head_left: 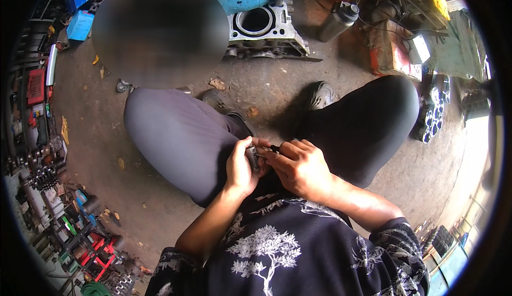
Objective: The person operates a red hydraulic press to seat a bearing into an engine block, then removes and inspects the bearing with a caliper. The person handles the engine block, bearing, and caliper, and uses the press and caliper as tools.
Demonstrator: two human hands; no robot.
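Observation:
Between my bent knees, my left hand is closed around a small dark grey metal part. My right hand meets it from the other side, fingers pinched on a thin tool with a black end. The tool's slim shaft points at the metal part; whether it touches is too small to tell. My fingers hide much of both things. Both hands are held close together above my lap.
Ahead on the floor stands an engine block with a large round bore. A dark bottle is right of it. Metal cylinders lie beyond my right knee, near a worn box. Tools and parts line the left side. A blurred oval covers the upper left.

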